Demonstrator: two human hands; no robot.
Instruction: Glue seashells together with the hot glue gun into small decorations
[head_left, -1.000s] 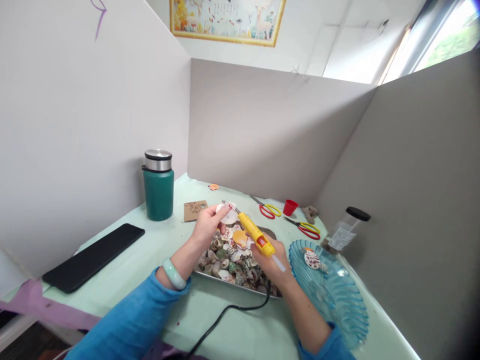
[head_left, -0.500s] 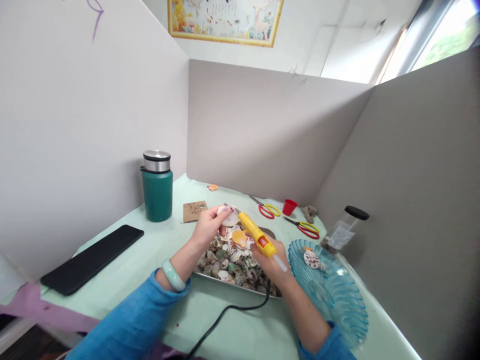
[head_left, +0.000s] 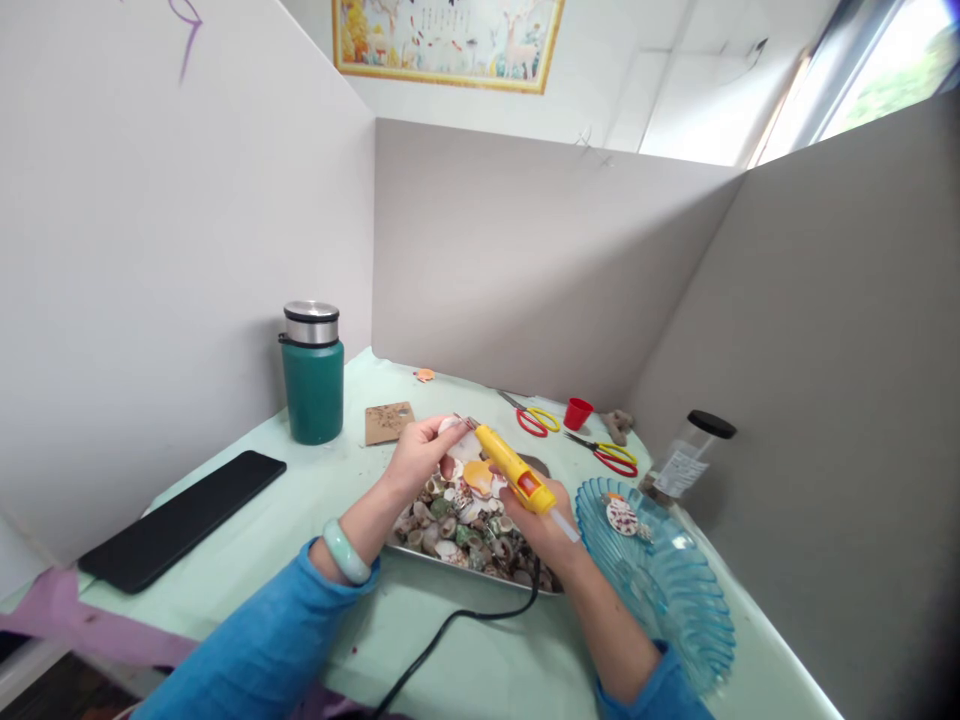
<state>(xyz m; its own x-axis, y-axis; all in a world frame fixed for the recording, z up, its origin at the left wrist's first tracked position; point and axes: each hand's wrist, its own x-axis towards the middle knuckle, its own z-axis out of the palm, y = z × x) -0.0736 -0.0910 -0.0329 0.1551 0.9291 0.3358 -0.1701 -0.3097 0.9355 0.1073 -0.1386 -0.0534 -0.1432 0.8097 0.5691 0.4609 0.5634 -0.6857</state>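
My left hand [head_left: 421, 450] pinches a pale, whitish seashell [head_left: 463, 443] above the back of a metal tray [head_left: 457, 570] heaped with shells. In my right hand [head_left: 546, 515] is a yellow hot glue gun [head_left: 514, 468], a clear glue stick poking from its rear end. Its nozzle is right at the upper edge of the pale shell; whether it touches I cannot tell. An orange scallop shell [head_left: 478, 476] lies on the heap between my hands. A black cord [head_left: 450, 622] runs from the glue gun toward the front edge of the table.
A blue glass plate [head_left: 701, 610] carrying a few shells stands at right, beside a black-lidded jar [head_left: 686, 455]. Behind are two pairs of scissors [head_left: 531, 418], a red cup [head_left: 578, 413] and a brown card [head_left: 388, 422]. Leftward stand a green flask [head_left: 313, 380] and a black slab [head_left: 187, 520].
The pale shell in my left hand has turned slightly, with the glue gun's tip still at its upper edge. My right hand has hardly moved.
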